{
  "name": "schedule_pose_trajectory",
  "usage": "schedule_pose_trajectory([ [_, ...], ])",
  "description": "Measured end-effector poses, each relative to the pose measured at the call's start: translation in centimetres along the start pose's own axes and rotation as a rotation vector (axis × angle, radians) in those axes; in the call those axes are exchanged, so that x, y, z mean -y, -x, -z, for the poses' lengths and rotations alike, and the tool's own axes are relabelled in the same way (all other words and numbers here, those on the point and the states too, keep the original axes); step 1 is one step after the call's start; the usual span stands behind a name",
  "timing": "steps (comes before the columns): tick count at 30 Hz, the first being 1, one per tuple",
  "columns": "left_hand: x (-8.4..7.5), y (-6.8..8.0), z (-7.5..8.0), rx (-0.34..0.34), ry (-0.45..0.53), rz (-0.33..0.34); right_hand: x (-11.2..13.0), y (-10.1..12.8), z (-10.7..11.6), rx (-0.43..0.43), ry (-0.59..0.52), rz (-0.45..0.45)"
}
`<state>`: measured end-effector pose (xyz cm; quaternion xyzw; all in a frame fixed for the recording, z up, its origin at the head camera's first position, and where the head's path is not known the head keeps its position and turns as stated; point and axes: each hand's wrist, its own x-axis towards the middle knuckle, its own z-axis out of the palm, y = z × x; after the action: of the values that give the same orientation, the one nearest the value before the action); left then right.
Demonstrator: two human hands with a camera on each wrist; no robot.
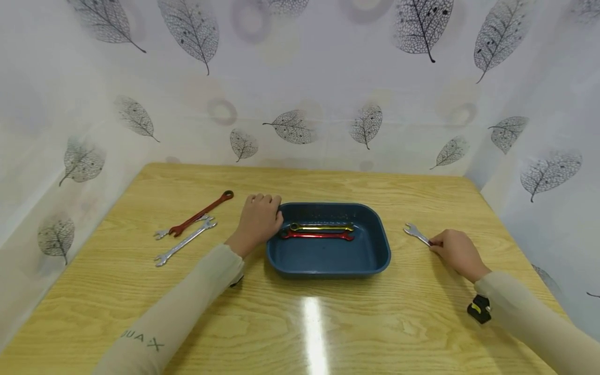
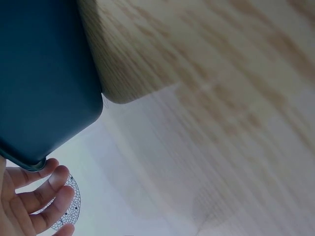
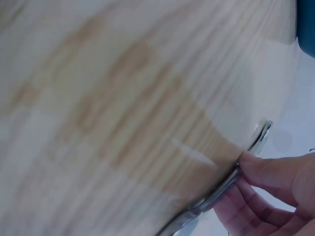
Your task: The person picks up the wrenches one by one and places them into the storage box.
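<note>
Nearest, two cream fabric sleeves reach over one yellowish wood-grain tabletop. At right, the right hand pinches one silver metal wrench between thumb and fingers. Midway sits one dark blue rounded rectangular tray, containing two: a shiny red wrench and, just behind, a gold wrench. The left hand grips its left rim. Further left lie three: a silver double-ended wrench, then a dark red wrench partly covering another silver wrench. Beyond, one pale leaf-printed backdrop.
</note>
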<state>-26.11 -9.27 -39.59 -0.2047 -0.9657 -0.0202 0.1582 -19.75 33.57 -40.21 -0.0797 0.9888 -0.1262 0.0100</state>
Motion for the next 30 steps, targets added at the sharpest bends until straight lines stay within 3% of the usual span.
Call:
schedule_pose_trajectory([
  [8, 0.0, 0.1, 0.0, -0.016, -0.006, 0.001, -0.6, 0.1, -0.2, -0.012, -0.053, 0.002],
  [16, 0.2, 0.2, -0.3, -0.032, -0.017, -0.02, -1.6, 0.4, -0.9, -0.041, -0.159, -0.052],
  [30, 0.1, 0.2, -0.1, -0.018, 0.002, -0.009, -2.2, 0.3, -1.0, -0.08, -0.168, -0.064],
])
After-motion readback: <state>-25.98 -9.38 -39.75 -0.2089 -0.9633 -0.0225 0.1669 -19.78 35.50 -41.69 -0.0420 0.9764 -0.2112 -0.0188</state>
